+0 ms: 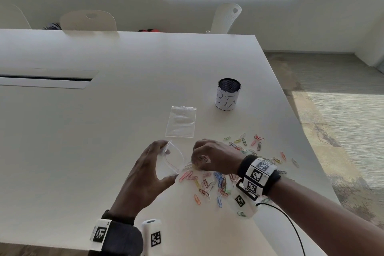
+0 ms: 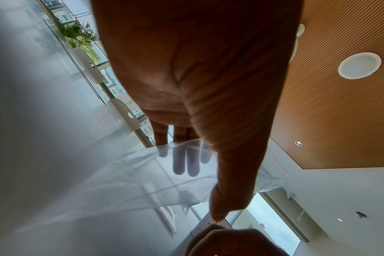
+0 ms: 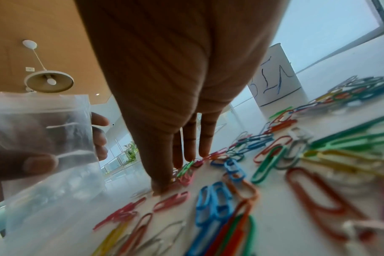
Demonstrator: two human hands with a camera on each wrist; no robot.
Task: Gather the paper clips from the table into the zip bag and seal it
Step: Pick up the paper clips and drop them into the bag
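Several coloured paper clips (image 1: 220, 183) (image 3: 217, 204) lie scattered on the white table (image 1: 83, 131), in front of me and off to the right. My left hand (image 1: 169, 163) (image 2: 202, 192) holds a clear zip bag (image 1: 166, 170) (image 2: 143, 173) (image 3: 44, 138) between thumb and fingers just above the table, its mouth facing the clips. Just right of the bag's mouth, my right hand (image 1: 197, 162) (image 3: 178, 173) reaches down, thumb and fingertips closing on a small bunch of clips at the left edge of the pile.
A second clear zip bag (image 1: 181, 122) lies flat beyond my hands. A mesh cup (image 1: 228, 95) (image 3: 276, 83) with a hand-written paper label stands further back on the right. The table's right edge runs close behind the clips. Chairs (image 1: 89, 21) stand at the far side.
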